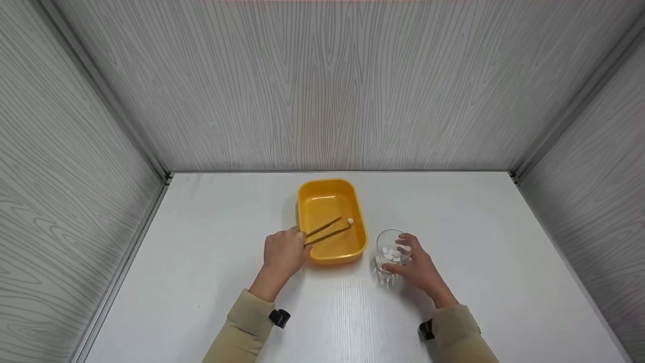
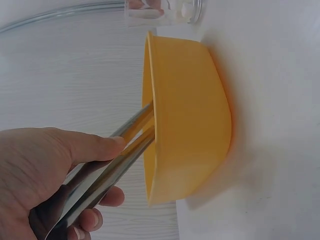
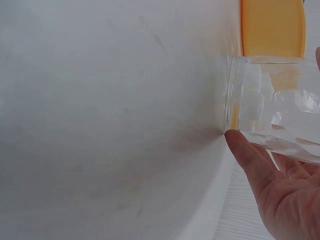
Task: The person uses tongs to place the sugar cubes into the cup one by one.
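My left hand grips a pair of metal tongs, the thumb on one arm and the fingers curled beneath. The parted tips of the tongs reach over the rim into a yellow plastic tub. A small white piece lies at the tub's right side, by one tip. Around a clear drinking glass curve the thumb and fingers of my right hand. The glass stands upright on the table, just right of the tub, with several white cubes at its bottom.
The white tabletop extends to both sides of the tub and glass. Grey wood-grain panels wall it in at the back, left and right. Each wrist wears a small black device at the sleeve cuff.
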`<state>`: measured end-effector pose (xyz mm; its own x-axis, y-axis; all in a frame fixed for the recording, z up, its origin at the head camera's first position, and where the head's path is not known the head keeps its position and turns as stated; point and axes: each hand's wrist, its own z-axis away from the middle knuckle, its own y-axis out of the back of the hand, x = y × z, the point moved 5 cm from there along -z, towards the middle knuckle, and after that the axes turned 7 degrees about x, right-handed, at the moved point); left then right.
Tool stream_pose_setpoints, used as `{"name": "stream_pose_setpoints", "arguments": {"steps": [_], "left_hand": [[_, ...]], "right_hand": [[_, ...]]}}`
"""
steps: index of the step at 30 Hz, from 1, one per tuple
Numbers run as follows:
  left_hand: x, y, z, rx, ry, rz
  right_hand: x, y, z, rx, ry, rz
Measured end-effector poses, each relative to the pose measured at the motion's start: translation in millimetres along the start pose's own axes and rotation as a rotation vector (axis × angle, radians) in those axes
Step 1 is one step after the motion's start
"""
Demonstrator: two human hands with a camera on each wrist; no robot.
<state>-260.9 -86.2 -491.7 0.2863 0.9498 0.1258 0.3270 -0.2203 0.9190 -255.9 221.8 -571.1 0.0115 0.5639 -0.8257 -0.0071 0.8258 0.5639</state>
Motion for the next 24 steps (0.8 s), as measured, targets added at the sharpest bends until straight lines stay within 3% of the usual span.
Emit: {"name": "stream_pose_setpoints", "arguments": {"steps": [8,24], "left_hand": [[3.8,-3.3,-5.7,0.009,-0.029,-0.010],[8.2,-13.7,-17.8,-0.052,-0.038,-0.040]], "right_hand": [[0.8,-0.2,0.0,-0.002,0.004,-0.004],[2.0,-0.7,0.4,-0.002,-0.003,-0.012]]}}
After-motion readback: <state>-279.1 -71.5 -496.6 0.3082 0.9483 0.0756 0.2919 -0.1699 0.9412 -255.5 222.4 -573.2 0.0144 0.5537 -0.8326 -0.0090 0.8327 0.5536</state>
